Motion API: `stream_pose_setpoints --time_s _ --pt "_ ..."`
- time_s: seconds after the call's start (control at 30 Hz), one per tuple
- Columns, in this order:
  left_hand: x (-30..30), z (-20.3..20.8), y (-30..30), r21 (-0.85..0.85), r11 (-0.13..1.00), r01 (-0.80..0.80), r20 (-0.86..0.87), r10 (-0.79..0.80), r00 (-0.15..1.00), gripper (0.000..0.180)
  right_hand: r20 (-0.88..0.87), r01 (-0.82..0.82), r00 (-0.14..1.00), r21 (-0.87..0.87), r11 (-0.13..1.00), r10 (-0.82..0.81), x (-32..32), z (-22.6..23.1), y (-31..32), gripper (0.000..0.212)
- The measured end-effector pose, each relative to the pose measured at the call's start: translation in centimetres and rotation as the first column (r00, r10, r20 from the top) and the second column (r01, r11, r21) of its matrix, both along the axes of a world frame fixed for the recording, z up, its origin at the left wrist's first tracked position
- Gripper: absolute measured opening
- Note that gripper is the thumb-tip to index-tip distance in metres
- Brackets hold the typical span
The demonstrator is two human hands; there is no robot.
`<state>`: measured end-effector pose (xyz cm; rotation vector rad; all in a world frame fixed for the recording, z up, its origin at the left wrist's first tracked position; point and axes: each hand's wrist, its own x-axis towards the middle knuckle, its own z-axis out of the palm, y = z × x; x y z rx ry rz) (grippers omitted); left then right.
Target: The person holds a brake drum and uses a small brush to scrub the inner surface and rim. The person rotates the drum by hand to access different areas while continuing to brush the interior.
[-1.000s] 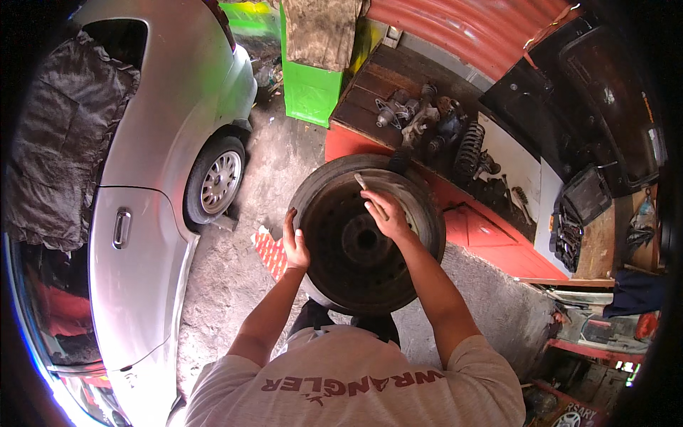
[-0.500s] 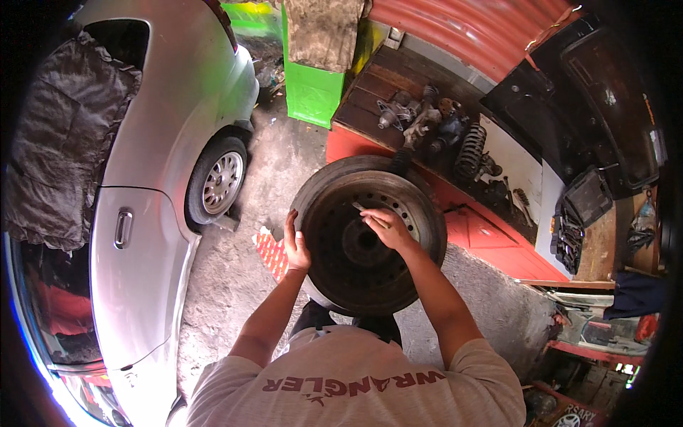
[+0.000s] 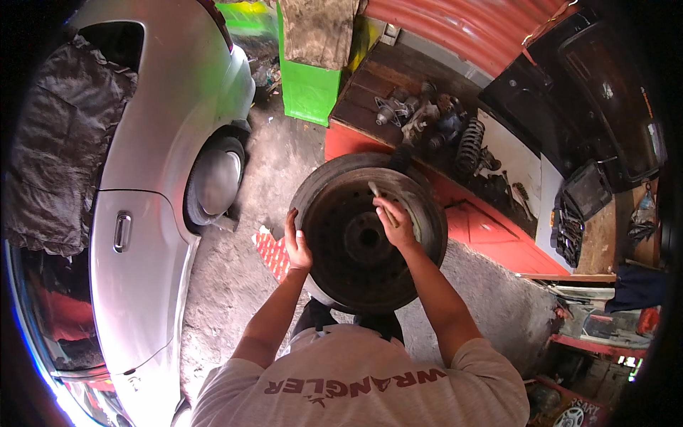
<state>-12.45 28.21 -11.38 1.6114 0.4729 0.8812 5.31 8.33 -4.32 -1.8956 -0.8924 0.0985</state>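
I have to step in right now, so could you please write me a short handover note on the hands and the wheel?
Left hand: gripping the left edge of the tyre, steadying the wheel.
Right hand: holding a slim pale tool, working it at the upper right of the rim.
The wheel stands in front of the person, beside a silver car and a red bench.
Done and left: cannot tell; tyre still on rim.

Right hand (image 3: 395, 222) lower now than a second ago, off the upper rim of the wheel (image 3: 366, 231) and onto the upper right of its face, nearer the hub, with a thin pale strip (image 3: 380, 201) between the fingers. Left hand (image 3: 297, 245) slightly higher on the wheel's left edge.
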Motion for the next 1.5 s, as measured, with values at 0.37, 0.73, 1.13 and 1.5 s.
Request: stream_pose_setpoints --time_s 0.37,0.73,1.13,1.5 --pt "0.1 -0.2 0.0 -0.011 1.0 0.012 0.028 -0.011 1.0 0.059 -0.175 0.215 0.96 -0.028 0.976 -0.216 -0.2 -0.3 -2.3 0.02" --pt "0.1 0.1 0.3 0.009 1.0 0.028 -0.025 -0.028 0.999 0.055 -0.014 0.374 0.925 -0.14 0.917 -0.38 1.9 0.2 -8.8 0.024" --pt "0.1 0.7 0.3 0.044 0.999 0.014 -0.086 -0.01 0.996 0.053 0.065 0.356 0.93 -0.401 0.844 -0.362 1.4 1.4 -9.5 0.024" --pt "0.0 1.1 0.3 0.051 0.999 -0.006 -0.105 0.011 0.994 0.051 0.053 0.403 0.879 -0.617 0.676 -0.475 -0.2 3.4 -9.3 0.023"
